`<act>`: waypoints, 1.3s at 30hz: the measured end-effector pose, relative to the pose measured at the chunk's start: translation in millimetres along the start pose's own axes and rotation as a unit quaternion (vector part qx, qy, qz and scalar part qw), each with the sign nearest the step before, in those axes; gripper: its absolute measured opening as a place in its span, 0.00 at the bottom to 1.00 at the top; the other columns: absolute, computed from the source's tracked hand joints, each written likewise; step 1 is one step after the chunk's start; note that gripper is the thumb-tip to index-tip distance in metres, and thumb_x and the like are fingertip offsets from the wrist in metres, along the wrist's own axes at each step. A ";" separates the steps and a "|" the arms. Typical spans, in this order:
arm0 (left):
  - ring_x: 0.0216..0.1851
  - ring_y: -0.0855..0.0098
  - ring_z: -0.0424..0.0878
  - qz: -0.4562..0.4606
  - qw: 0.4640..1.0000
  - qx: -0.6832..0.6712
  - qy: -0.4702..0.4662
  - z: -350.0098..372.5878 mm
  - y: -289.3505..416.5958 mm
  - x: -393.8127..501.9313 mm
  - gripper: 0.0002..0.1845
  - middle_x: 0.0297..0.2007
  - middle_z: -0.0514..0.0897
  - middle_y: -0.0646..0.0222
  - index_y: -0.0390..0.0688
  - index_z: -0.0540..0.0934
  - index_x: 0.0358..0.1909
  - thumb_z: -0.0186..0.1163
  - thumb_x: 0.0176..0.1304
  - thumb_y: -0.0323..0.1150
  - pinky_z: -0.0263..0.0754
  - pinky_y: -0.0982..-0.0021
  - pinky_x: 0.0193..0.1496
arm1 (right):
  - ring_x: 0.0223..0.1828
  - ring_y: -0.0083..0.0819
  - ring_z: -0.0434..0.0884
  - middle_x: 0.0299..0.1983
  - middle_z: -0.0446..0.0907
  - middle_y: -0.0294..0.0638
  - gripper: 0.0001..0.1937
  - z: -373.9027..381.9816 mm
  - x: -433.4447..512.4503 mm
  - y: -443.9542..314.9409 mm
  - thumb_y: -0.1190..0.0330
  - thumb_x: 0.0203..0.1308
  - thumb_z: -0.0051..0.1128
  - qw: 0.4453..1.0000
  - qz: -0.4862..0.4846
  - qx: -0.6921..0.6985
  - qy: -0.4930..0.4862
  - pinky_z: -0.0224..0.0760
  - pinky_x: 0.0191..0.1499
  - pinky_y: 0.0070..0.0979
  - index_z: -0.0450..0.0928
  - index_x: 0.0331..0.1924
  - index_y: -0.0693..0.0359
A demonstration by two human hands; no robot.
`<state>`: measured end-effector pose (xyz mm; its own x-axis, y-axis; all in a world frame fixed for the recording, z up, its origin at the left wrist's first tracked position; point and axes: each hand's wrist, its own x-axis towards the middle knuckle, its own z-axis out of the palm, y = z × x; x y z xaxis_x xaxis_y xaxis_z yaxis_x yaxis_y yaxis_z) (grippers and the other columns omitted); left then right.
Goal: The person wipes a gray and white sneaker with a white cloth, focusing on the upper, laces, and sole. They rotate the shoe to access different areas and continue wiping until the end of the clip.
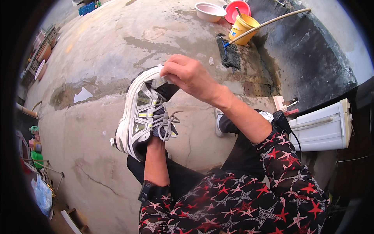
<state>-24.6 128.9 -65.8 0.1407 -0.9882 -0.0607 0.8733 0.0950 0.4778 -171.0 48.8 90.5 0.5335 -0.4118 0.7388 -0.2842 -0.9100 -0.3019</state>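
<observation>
A white and grey lace-up sneaker [143, 114] is held up in front of me, sole side to the left and toe towards the top. My left hand [152, 143] is inside the shoe's opening; the wrist shows, the fingers are hidden. My right hand [182, 73] pinches a piece of white tissue [161, 70] against the toe of the sneaker. The grey laces [165, 122] hang loosely to the right side of the shoe. A white crumpled tissue [266, 116] rests on my dark trousers near the right elbow.
A white lidded bin [320, 125] stands at the right. Farther off are a mop [229, 52], a yellow bucket [245, 27], a pink basin [209, 12] and a red basin [237, 11]. Paper scraps [83, 95] lie on the concrete floor. A blue plastic bag [42, 194] is at the left.
</observation>
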 end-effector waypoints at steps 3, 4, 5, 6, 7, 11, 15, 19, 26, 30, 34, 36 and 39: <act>0.28 0.81 0.70 0.047 0.992 0.084 -0.083 -0.4 -10.2 -0.1 0.11 0.30 0.73 0.79 0.48 0.75 0.47 0.52 0.74 0.43 0.69 0.76 0.31 | 0.35 0.40 0.81 0.33 0.77 0.42 0.09 -8.8 -19.6 1.7 0.81 0.54 0.61 0.999 0.050 -0.010 0.017 0.74 0.37 0.31 0.79 0.38 0.61; 0.29 0.81 0.70 0.106 0.974 0.167 -0.107 -1.1 -13.3 6.4 0.11 0.31 0.73 0.78 0.47 0.75 0.48 0.52 0.74 0.42 0.70 0.77 0.32 | 0.35 0.41 0.81 0.33 0.77 0.42 0.09 -13.1 -25.7 1.4 0.81 0.53 0.61 0.997 0.077 -0.019 0.024 0.74 0.37 0.31 0.79 0.37 0.62; 0.31 0.81 0.70 0.164 0.945 0.271 -0.080 -2.5 -16.8 10.1 0.11 0.32 0.74 0.77 0.47 0.75 0.48 0.52 0.74 0.41 0.70 0.77 0.33 | 0.34 0.41 0.81 0.33 0.77 0.43 0.09 -17.3 -31.5 0.0 0.82 0.53 0.61 0.994 0.102 -0.027 0.024 0.74 0.36 0.31 0.79 0.37 0.62; 0.32 0.80 0.71 0.242 0.902 0.348 -0.082 -4.7 -18.3 12.5 0.11 0.33 0.74 0.76 0.47 0.75 0.49 0.52 0.74 0.40 0.70 0.77 0.34 | 0.33 0.37 0.81 0.34 0.79 0.43 0.10 -25.0 -35.5 0.4 0.81 0.53 0.61 0.991 0.111 -0.070 0.022 0.74 0.36 0.29 0.80 0.40 0.62; 0.32 0.80 0.71 0.250 0.894 0.360 -0.091 -6.6 -19.4 15.5 0.11 0.33 0.74 0.76 0.47 0.75 0.49 0.52 0.74 0.40 0.70 0.77 0.34 | 0.33 0.35 0.81 0.34 0.79 0.42 0.10 -30.9 -38.9 -0.5 0.81 0.54 0.61 0.987 0.149 -0.048 0.030 0.74 0.37 0.28 0.81 0.41 0.62; 0.33 0.80 0.71 0.060 0.986 0.137 -0.073 -11.2 -16.5 20.7 0.11 0.34 0.74 0.75 0.47 0.75 0.49 0.51 0.74 0.41 0.71 0.77 0.34 | 0.35 0.25 0.81 0.37 0.81 0.38 0.14 -43.3 -42.5 -7.0 0.79 0.57 0.62 0.946 0.301 0.105 0.059 0.74 0.41 0.24 0.82 0.48 0.61; 0.34 0.79 0.71 0.032 0.989 0.122 -0.082 -8.4 -16.5 24.5 0.12 0.35 0.75 0.75 0.47 0.75 0.49 0.50 0.75 0.41 0.71 0.76 0.35 | 0.41 0.26 0.79 0.43 0.78 0.39 0.15 -36.7 -33.2 -7.0 0.78 0.55 0.63 0.951 0.239 0.186 0.066 0.74 0.48 0.22 0.81 0.48 0.60; 0.35 0.78 0.71 0.016 0.989 0.116 -0.095 -10.7 -24.6 27.3 0.12 0.36 0.75 0.74 0.46 0.75 0.49 0.49 0.75 0.42 0.71 0.76 0.36 | 0.41 0.29 0.82 0.39 0.76 0.39 0.12 -35.0 -22.6 3.2 0.78 0.55 0.64 0.974 0.195 0.111 0.010 0.77 0.46 0.23 0.81 0.44 0.60; 0.36 0.77 0.72 -0.021 0.988 0.079 -0.128 -31.9 -38.3 30.7 0.13 0.37 0.75 0.73 0.46 0.75 0.50 0.48 0.75 0.43 0.71 0.75 0.37 | 0.36 0.33 0.81 0.34 0.77 0.42 0.10 -36.0 -17.4 9.4 0.77 0.54 0.64 0.980 0.196 0.009 -0.033 0.75 0.40 0.26 0.78 0.40 0.64; 0.37 0.77 0.72 -0.042 0.987 0.058 -0.146 -44.5 -42.8 32.1 0.14 0.38 0.75 0.72 0.46 0.75 0.50 0.47 0.76 0.43 0.72 0.75 0.38 | 0.32 0.40 0.82 0.32 0.78 0.45 0.07 -16.0 -18.2 9.7 0.74 0.56 0.64 0.979 0.190 -0.048 0.054 0.74 0.35 0.32 0.76 0.37 0.64; 0.38 0.76 0.72 -0.057 0.983 0.051 -0.166 -51.3 -49.3 30.6 0.14 0.39 0.75 0.72 0.46 0.75 0.50 0.46 0.76 0.44 0.72 0.74 0.39 | 0.32 0.46 0.82 0.32 0.79 0.46 0.08 -7.6 -10.7 23.0 0.70 0.58 0.63 0.966 0.195 -0.165 0.046 0.74 0.34 0.38 0.74 0.35 0.61; 0.38 0.76 0.72 -0.062 0.982 0.054 -0.172 -51.3 -49.3 29.1 0.15 0.40 0.75 0.71 0.46 0.75 0.50 0.45 0.76 0.44 0.72 0.74 0.39 | 0.34 0.47 0.83 0.32 0.80 0.46 0.09 -13.1 -2.7 34.0 0.67 0.60 0.61 0.964 0.173 -0.200 -0.007 0.74 0.36 0.40 0.73 0.35 0.60; 0.40 0.75 0.72 -0.031 0.981 0.054 -0.182 -45.1 -42.9 28.0 0.15 0.41 0.75 0.71 0.46 0.74 0.51 0.45 0.76 0.44 0.73 0.73 0.40 | 0.35 0.45 0.84 0.34 0.81 0.46 0.08 -32.8 10.9 49.8 0.67 0.60 0.61 0.892 0.312 -0.323 -0.046 0.75 0.37 0.38 0.74 0.36 0.60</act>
<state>-37.1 102.6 -127.5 -0.1032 -0.9711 0.2150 0.8177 0.0402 0.5743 -205.4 0.5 103.2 0.1654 -0.8576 0.4870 -0.9330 -0.2961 -0.2045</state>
